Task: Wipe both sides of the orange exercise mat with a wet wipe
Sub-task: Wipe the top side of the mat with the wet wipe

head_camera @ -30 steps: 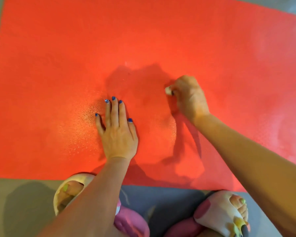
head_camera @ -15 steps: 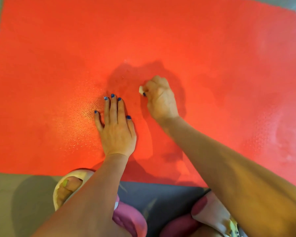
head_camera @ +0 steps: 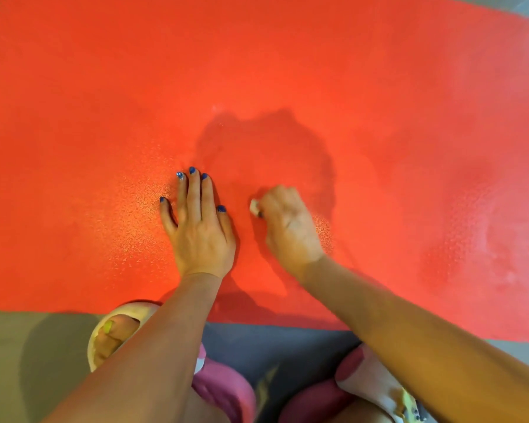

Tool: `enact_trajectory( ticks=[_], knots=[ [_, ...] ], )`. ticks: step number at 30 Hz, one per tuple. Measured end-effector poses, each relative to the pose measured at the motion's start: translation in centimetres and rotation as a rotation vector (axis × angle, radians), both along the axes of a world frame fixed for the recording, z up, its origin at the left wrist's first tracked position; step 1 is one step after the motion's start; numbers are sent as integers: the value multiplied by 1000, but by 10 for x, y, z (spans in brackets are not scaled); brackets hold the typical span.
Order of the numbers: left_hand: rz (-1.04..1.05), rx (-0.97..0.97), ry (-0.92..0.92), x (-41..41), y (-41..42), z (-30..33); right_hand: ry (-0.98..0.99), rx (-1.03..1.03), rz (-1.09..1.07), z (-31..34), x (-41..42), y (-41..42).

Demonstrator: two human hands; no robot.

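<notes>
The orange exercise mat (head_camera: 287, 71) lies flat on the floor and fills most of the head view. My left hand (head_camera: 199, 227) presses flat on it, fingers straight and pointing away from me. Just to its right, my right hand (head_camera: 287, 227) is curled into a fist on the mat. It grips a small white wet wipe (head_camera: 254, 206), of which only a corner shows at the fingertips. The mat's surface glistens to the left of my left hand and far to the right.
The mat's near edge (head_camera: 257, 320) runs across the lower view, with grey floor (head_camera: 19, 361) beyond it. My feet in cream and pink slippers (head_camera: 104, 337) (head_camera: 367, 380) stand on the floor close to that edge.
My right hand has swept the wipe leftward and toward me across the mat, ending close beside my left hand. My left hand has stayed pressed in place.
</notes>
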State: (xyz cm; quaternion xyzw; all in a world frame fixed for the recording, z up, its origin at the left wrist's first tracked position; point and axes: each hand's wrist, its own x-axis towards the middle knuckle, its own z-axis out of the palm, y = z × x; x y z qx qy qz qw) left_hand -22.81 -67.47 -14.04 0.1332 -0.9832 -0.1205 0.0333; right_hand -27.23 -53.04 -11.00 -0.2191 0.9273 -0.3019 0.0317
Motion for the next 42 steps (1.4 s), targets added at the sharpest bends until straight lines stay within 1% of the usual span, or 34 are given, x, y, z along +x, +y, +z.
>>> enact_trajectory(
  ticks=[2, 3, 4, 6, 7, 8, 11, 12, 16, 19, 21, 24, 26, 28, 31, 33, 35, 39, 40, 41, 42],
  knots=[
    [-5, -1, 7, 1, 0, 0, -14, 24, 151, 3, 7, 7],
    [-3, -5, 8, 1, 0, 1, -9, 23, 156, 1, -6, 17],
    [-2, -10, 5, 0, 0, 1, 3, 24, 91, -1, -21, 29],
    [0, -20, -9, -1, 1, 1, 26, 44, -170, -3, -50, 49],
    [0, -23, -15, -1, 1, 1, 26, 59, -241, -2, -52, 51],
    [1, -22, -19, -1, 1, 1, 33, 65, -224, -2, -44, 46],
    [3, -8, -13, -1, 1, 1, -4, 27, 30, 1, 13, 14],
    [2, -6, -11, -1, 1, 1, -4, 26, 82, 0, 30, 9],
    [6, -16, -9, -1, 1, 1, 66, 20, 112, -3, 38, 10],
    [-3, -15, -17, 0, 1, 1, 82, 61, 208, -2, 34, 12],
    [-1, -13, -15, 0, 0, 1, 65, 79, 288, -5, 36, 27],
    [6, -26, -10, 0, 0, 0, 40, 112, 497, -2, 45, 79],
    [7, -31, -13, -1, 2, 0, 35, 150, 580, 3, 45, 105],
    [10, -35, -14, -1, 2, 0, 29, 157, 545, 1, 28, 96],
    [7, -31, -18, 0, 1, 1, -9, 94, 291, -2, -22, 48],
    [4, -27, -19, 0, 2, 1, 42, 107, 181, -4, -39, 35],
    [2, -21, -15, -1, 2, 1, 72, 118, 247, -4, -20, 51],
    [11, -13, -8, -1, 2, 0, -5, 144, 467, 9, 40, 104],
    [12, -12, -11, -1, 2, 0, -2, 153, 485, 9, 34, 108],
    [12, -14, -14, -1, 2, 0, 4, 144, 457, 7, 19, 104],
    [10, -18, -18, -1, 2, 0, 12, 125, 371, 5, -1, 95]
  ],
)
